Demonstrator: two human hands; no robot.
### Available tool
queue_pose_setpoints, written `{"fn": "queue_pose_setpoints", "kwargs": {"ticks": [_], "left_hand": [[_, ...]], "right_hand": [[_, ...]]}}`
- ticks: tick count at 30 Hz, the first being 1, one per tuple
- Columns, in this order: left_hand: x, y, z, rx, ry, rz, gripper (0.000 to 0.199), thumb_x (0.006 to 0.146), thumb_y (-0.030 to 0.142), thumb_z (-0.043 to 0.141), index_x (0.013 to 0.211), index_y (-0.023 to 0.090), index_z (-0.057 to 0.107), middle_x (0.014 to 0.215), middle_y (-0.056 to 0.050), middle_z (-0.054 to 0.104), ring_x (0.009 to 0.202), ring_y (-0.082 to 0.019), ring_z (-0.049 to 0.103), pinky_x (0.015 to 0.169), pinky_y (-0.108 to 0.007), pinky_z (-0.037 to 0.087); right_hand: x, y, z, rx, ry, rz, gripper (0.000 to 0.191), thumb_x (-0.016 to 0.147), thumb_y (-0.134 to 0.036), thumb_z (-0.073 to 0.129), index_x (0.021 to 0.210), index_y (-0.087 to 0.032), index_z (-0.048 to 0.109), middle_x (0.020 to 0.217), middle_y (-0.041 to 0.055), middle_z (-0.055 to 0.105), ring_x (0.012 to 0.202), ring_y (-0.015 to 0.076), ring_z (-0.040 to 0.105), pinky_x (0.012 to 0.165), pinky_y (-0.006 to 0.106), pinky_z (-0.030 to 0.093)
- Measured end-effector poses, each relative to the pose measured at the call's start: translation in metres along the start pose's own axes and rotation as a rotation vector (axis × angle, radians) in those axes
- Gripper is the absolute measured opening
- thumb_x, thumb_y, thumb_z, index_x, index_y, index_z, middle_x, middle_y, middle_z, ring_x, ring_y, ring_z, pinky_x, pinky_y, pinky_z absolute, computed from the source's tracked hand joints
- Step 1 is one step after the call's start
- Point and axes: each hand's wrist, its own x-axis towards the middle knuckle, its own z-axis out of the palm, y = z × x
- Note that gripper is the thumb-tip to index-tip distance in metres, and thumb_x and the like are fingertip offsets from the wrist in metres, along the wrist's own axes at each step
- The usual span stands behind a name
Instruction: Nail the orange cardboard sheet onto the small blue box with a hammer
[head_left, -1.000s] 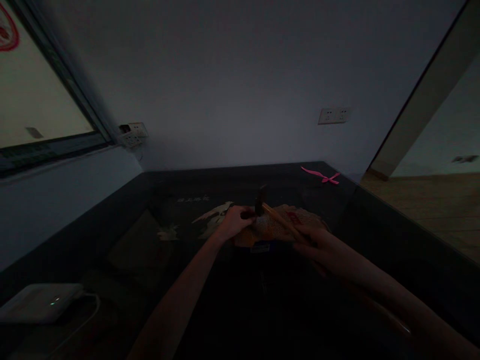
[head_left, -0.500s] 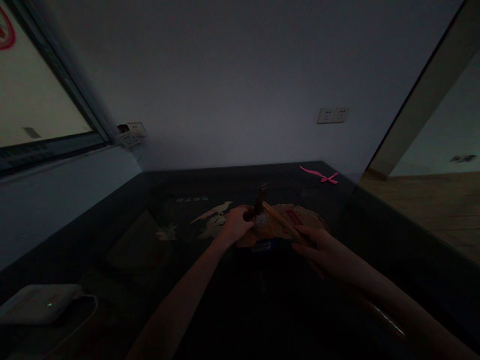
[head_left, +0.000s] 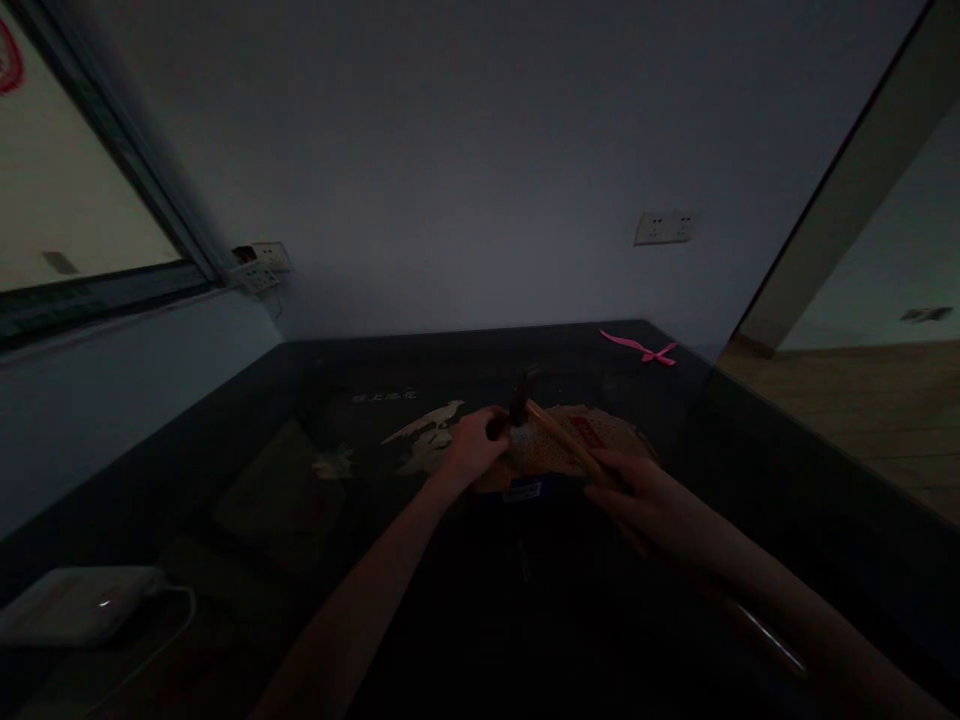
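Observation:
My right hand (head_left: 637,495) is closed round the wooden handle of a hammer (head_left: 562,437), whose dark head points up and left beside my left fingers. My left hand (head_left: 475,445) has its fingers curled together at the left end of a tan, speckled piece (head_left: 611,432) with a red label, on the dark table (head_left: 450,620). What the left fingers hold, if anything, is too dark to make out. A blue label (head_left: 525,490) shows at the near edge of the speckled piece.
A pink ribbon (head_left: 649,351) lies at the back right of the table. At the near left sits a white device (head_left: 82,605) with a cable. Wall sockets (head_left: 664,228) are behind the table, and a bird picture (head_left: 431,430) shows on its top.
The hammer head has dropped very slightly towards the left fingers. Both hands keep nearly the same place and grip.

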Motion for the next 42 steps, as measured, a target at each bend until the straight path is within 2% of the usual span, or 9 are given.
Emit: {"fn": "queue_pose_setpoints", "kwargs": {"ticks": [6, 9, 14, 19, 26, 31, 36, 38, 42], "left_hand": [[0.000, 0.004, 0.003, 0.044, 0.015, -0.019, 0.020, 0.068, 0.010, 0.054, 0.085, 0.017, 0.062, 0.082, -0.002, 0.066, 0.074, -0.015, 0.061, 0.067, -0.024, 0.045], [0.000, 0.002, 0.002, 0.026, 0.019, 0.001, 0.015, 0.068, 0.011, 0.053, 0.080, 0.016, 0.061, 0.078, -0.002, 0.065, 0.071, -0.014, 0.059, 0.065, -0.024, 0.044], [0.001, -0.001, -0.003, -0.069, -0.050, -0.019, 0.016, 0.069, 0.011, 0.053, 0.081, 0.016, 0.063, 0.078, -0.002, 0.065, 0.073, -0.014, 0.060, 0.068, -0.023, 0.045], [0.003, 0.000, -0.004, -0.056, -0.035, -0.077, 0.021, 0.068, 0.011, 0.056, 0.088, 0.015, 0.061, 0.076, 0.001, 0.063, 0.069, -0.013, 0.058, 0.064, -0.022, 0.044], [0.001, 0.000, -0.001, -0.050, -0.045, -0.111, 0.026, 0.065, 0.008, 0.058, 0.089, 0.017, 0.058, 0.075, 0.002, 0.061, 0.068, -0.012, 0.057, 0.060, -0.021, 0.042], [0.001, 0.000, 0.000, -0.043, -0.026, -0.076, 0.023, 0.068, 0.009, 0.056, 0.090, 0.016, 0.058, 0.072, 0.002, 0.059, 0.063, -0.010, 0.054, 0.058, -0.020, 0.039], [0.001, 0.003, -0.002, -0.036, -0.047, -0.094, 0.024, 0.066, 0.010, 0.059, 0.089, 0.017, 0.059, 0.072, 0.003, 0.060, 0.064, -0.011, 0.055, 0.057, -0.020, 0.039], [0.000, 0.004, -0.003, -0.033, -0.043, -0.090, 0.026, 0.067, 0.009, 0.058, 0.091, 0.017, 0.059, 0.072, 0.002, 0.061, 0.065, -0.011, 0.055, 0.058, -0.020, 0.039], [0.000, 0.003, -0.002, -0.023, -0.036, -0.088, 0.023, 0.068, 0.011, 0.057, 0.090, 0.017, 0.059, 0.070, 0.002, 0.060, 0.063, -0.011, 0.054, 0.058, -0.021, 0.040]], "right_hand": [[0.000, 0.001, 0.001, 0.044, -0.022, 0.065, 0.031, 0.078, -0.030, 0.051, 0.104, -0.013, 0.059, 0.061, -0.0016, 0.056, 0.043, 0.0106, 0.049, 0.036, 0.020, 0.037], [0.000, 0.003, 0.001, 0.040, -0.008, 0.070, 0.029, 0.079, -0.030, 0.051, 0.100, -0.014, 0.060, 0.058, -0.0026, 0.054, 0.041, 0.0100, 0.048, 0.036, 0.020, 0.036], [0.001, 0.003, 0.000, 0.024, 0.025, -0.001, 0.029, 0.076, -0.025, 0.056, 0.102, -0.016, 0.063, 0.072, 0.0019, 0.063, 0.056, 0.0141, 0.057, 0.045, 0.022, 0.042], [0.003, -0.008, -0.004, -0.060, -0.020, -0.016, 0.029, 0.077, -0.025, 0.053, 0.103, -0.015, 0.063, 0.072, 0.0022, 0.064, 0.050, 0.0131, 0.055, 0.043, 0.022, 0.041], [0.006, -0.020, -0.008, -0.185, -0.073, -0.013, 0.030, 0.077, -0.022, 0.051, 0.103, -0.014, 0.064, 0.075, 0.0038, 0.066, 0.060, 0.0162, 0.059, 0.053, 0.025, 0.046], [0.004, -0.028, -0.011, -0.212, -0.021, -0.039, 0.032, 0.077, -0.024, 0.052, 0.104, -0.011, 0.063, 0.092, 0.0087, 0.066, 0.080, 0.0206, 0.062, 0.068, 0.028, 0.048], [0.004, -0.018, -0.008, -0.174, -0.101, 0.068, 0.030, 0.079, -0.026, 0.051, 0.103, -0.013, 0.062, 0.070, 0.0023, 0.064, 0.047, 0.0127, 0.054, 0.042, 0.022, 0.041], [0.003, -0.018, -0.009, -0.146, -0.094, 0.078, 0.030, 0.080, -0.027, 0.050, 0.104, -0.013, 0.061, 0.066, 0.0010, 0.062, 0.042, 0.0110, 0.050, 0.039, 0.022, 0.039], [0.002, -0.023, -0.010, -0.141, -0.022, -0.025, 0.029, 0.077, -0.026, 0.053, 0.102, -0.013, 0.063, 0.084, 0.0070, 0.065, 0.068, 0.0177, 0.060, 0.057, 0.026, 0.048]]}}
